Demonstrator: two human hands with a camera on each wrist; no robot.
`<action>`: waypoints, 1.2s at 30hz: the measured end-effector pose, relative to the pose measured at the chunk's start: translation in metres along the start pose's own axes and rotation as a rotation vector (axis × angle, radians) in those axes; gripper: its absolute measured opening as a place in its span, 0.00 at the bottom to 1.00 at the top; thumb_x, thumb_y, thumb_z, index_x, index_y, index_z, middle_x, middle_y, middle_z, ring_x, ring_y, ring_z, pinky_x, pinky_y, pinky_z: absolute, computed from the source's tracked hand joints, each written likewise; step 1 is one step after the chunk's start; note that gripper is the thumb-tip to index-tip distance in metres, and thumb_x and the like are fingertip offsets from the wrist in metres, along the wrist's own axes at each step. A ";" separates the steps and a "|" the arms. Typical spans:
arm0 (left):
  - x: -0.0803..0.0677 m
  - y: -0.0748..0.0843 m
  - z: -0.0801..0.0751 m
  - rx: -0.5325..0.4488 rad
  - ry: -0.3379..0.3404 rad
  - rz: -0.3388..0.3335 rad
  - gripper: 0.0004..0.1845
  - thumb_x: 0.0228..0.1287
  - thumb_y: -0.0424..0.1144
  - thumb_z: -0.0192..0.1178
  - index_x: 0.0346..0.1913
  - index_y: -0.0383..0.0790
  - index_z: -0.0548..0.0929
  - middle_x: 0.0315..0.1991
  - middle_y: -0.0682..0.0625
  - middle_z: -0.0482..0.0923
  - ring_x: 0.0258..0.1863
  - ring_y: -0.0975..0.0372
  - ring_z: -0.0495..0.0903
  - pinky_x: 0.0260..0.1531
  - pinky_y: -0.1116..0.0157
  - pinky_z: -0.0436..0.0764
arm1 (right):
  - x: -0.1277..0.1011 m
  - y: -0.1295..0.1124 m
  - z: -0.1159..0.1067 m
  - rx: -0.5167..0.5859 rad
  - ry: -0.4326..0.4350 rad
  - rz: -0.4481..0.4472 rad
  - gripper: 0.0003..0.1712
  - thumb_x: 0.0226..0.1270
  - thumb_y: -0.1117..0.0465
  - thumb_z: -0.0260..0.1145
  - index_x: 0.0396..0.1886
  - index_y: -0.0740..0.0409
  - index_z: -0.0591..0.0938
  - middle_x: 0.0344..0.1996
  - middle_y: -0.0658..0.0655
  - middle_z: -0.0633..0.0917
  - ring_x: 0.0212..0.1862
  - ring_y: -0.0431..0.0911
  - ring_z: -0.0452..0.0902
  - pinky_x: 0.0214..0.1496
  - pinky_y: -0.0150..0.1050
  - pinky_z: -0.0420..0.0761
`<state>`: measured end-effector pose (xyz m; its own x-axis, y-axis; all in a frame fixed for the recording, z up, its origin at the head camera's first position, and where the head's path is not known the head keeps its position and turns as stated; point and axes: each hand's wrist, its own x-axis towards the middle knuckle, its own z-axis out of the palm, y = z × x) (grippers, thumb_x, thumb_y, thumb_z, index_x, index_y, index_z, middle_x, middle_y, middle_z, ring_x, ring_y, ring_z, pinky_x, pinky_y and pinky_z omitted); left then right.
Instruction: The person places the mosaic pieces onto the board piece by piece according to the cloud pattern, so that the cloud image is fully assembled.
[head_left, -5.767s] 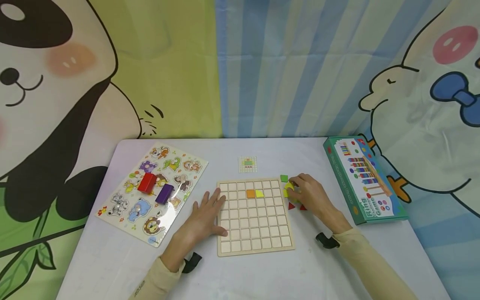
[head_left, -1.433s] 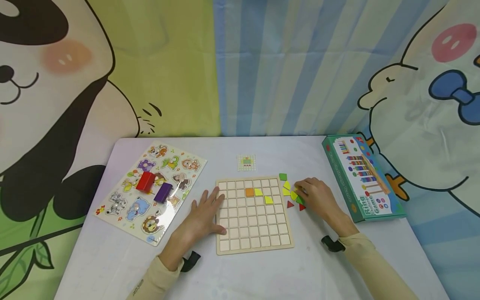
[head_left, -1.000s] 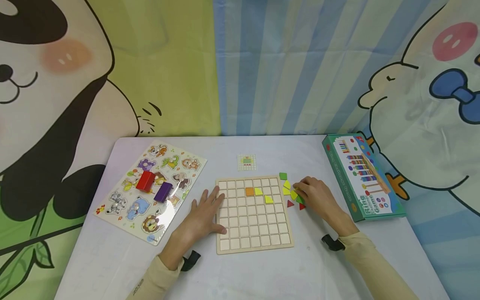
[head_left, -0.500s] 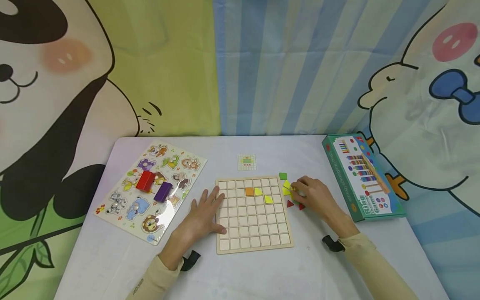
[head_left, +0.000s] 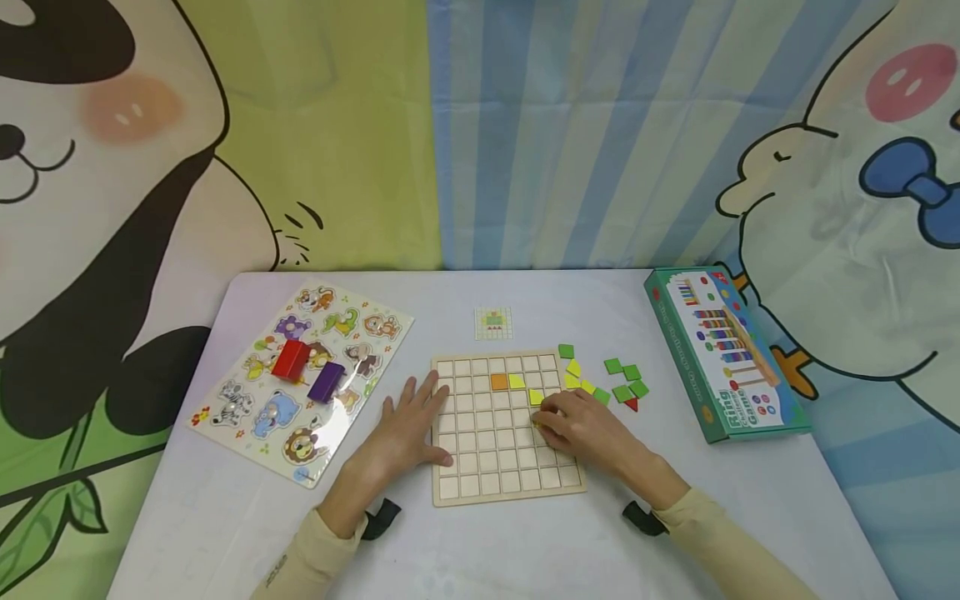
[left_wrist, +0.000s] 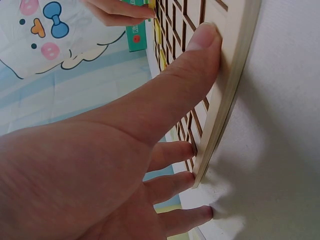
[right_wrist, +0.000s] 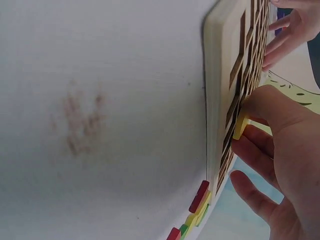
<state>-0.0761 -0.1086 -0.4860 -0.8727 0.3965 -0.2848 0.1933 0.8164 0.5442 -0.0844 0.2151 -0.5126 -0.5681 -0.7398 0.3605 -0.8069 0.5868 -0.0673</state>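
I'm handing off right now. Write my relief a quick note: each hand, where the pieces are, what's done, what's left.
Left hand: open, flat on the table, fingers and thumb against the left edge of the wooden grid board.
Right hand: over the board's right side, pinching a yellow piece at a cell.
Done: orange square and two yellow pieces already sit in the upper rows.
Left: loose yellow, green and red pieces lie on the table right of the board. The pattern card lies just behind it; its detail is too small to read.
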 end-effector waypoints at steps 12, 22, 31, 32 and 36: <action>0.001 0.000 -0.001 0.015 -0.002 -0.002 0.59 0.46 0.48 0.80 0.79 0.37 0.59 0.83 0.39 0.41 0.80 0.36 0.40 0.71 0.27 0.44 | -0.003 -0.003 -0.006 0.039 -0.050 0.055 0.15 0.55 0.64 0.79 0.45 0.55 0.90 0.44 0.50 0.90 0.49 0.47 0.83 0.57 0.45 0.83; 0.001 0.001 -0.002 0.015 -0.006 -0.004 0.58 0.46 0.48 0.80 0.79 0.38 0.59 0.83 0.40 0.41 0.81 0.36 0.39 0.72 0.27 0.44 | -0.005 -0.005 -0.005 0.063 -0.039 0.061 0.16 0.54 0.66 0.79 0.44 0.54 0.91 0.43 0.51 0.88 0.47 0.45 0.84 0.54 0.41 0.84; 0.001 0.001 -0.001 0.014 -0.005 -0.003 0.59 0.45 0.48 0.80 0.79 0.38 0.59 0.83 0.40 0.41 0.80 0.36 0.39 0.71 0.27 0.44 | -0.002 -0.004 -0.003 0.091 -0.024 0.073 0.16 0.55 0.67 0.79 0.45 0.56 0.91 0.43 0.53 0.88 0.48 0.46 0.84 0.54 0.41 0.85; 0.001 0.001 -0.001 0.014 -0.005 -0.003 0.59 0.45 0.48 0.80 0.79 0.38 0.59 0.83 0.40 0.41 0.80 0.36 0.39 0.71 0.27 0.44 | -0.002 -0.004 -0.003 0.092 -0.022 0.074 0.15 0.55 0.67 0.79 0.44 0.56 0.91 0.43 0.53 0.87 0.48 0.47 0.84 0.53 0.41 0.85; 0.001 0.000 -0.001 0.015 -0.005 -0.001 0.59 0.45 0.48 0.80 0.79 0.37 0.59 0.83 0.39 0.41 0.80 0.36 0.40 0.71 0.26 0.44 | -0.002 -0.003 -0.002 0.091 -0.025 0.073 0.15 0.56 0.67 0.78 0.44 0.56 0.91 0.43 0.53 0.87 0.47 0.47 0.84 0.53 0.41 0.85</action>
<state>-0.0775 -0.1082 -0.4851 -0.8708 0.3976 -0.2892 0.1990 0.8229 0.5321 -0.0804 0.2152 -0.5109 -0.6288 -0.7048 0.3283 -0.7739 0.6080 -0.1772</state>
